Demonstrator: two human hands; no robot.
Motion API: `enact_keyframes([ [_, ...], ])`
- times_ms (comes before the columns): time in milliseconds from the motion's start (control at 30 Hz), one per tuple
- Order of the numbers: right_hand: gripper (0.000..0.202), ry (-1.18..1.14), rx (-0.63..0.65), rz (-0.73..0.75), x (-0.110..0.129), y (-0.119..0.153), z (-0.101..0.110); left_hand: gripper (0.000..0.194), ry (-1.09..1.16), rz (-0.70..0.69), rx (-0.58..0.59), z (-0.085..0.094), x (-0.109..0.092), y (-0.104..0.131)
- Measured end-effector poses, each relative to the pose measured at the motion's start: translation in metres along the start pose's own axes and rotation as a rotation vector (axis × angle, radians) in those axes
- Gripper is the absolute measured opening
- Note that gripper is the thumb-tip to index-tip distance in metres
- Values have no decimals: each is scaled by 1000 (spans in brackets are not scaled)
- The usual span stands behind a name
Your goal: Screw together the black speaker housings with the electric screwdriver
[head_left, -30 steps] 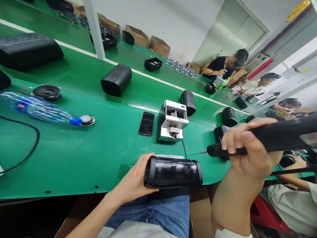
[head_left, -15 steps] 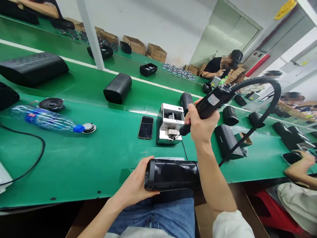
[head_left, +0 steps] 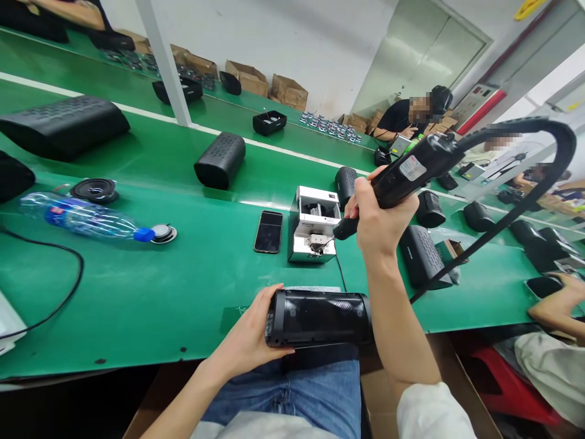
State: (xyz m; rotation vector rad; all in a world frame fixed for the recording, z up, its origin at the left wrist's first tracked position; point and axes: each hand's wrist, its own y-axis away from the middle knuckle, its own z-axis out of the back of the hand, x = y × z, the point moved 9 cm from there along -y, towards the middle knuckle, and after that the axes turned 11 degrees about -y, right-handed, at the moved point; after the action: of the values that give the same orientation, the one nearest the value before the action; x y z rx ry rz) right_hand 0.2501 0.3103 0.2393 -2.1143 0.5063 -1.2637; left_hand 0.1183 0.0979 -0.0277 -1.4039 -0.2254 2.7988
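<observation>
My left hand (head_left: 250, 334) grips the left end of a black cylindrical speaker (head_left: 320, 318) lying sideways at the near edge of the green table (head_left: 150, 292), over my lap. My right hand (head_left: 380, 221) is closed around a black electric screwdriver (head_left: 402, 177) with a thick black cable (head_left: 525, 183) arcing to the right. Its bit tip touches the outlet of a small silver screw feeder box (head_left: 313, 225) standing just beyond the speaker.
A black phone (head_left: 269, 231) lies left of the feeder. A plastic bottle (head_left: 86, 218), a loose speaker driver (head_left: 95, 190) and a black cord (head_left: 55, 292) are at the left. Several black speakers (head_left: 220, 160) sit on the belt behind. Other people work at the right and far end.
My right hand swung the screwdriver from the right, above the table edge, forward to the screw feeder and holds its tip there. My left hand stayed on the speaker.
</observation>
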Motion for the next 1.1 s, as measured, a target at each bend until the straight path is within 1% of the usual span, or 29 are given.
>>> enact_keyframes([
  [100,19,16,11,-25,-4,-1,0,115,-7,-1,-6,1,0,-1],
  [200,18,14,38,-72,5,0,4,115,-15,-18,-18,2,-1,-1],
  [300,18,36,43,-88,33,-1,21,113,-25,-45,-23,2,-3,-1],
  [467,19,123,-2,-59,94,-3,63,107,-67,-71,-23,0,0,-1],
  [533,18,173,-19,-56,109,-1,76,105,-66,-69,-12,-2,3,-1],
  [600,20,203,-32,-55,116,2,84,103,-54,-61,-15,-4,6,0],
  [733,24,203,-31,-63,116,9,88,102,-49,-40,-23,-6,11,2],
  [867,22,184,-4,-77,108,15,90,102,-55,-36,-26,-6,13,2],
  [967,20,188,10,-117,93,21,97,102,-63,-35,-25,-6,12,2],
  [1100,22,164,37,-187,65,33,109,102,-62,-13,-9,-5,11,2],
])
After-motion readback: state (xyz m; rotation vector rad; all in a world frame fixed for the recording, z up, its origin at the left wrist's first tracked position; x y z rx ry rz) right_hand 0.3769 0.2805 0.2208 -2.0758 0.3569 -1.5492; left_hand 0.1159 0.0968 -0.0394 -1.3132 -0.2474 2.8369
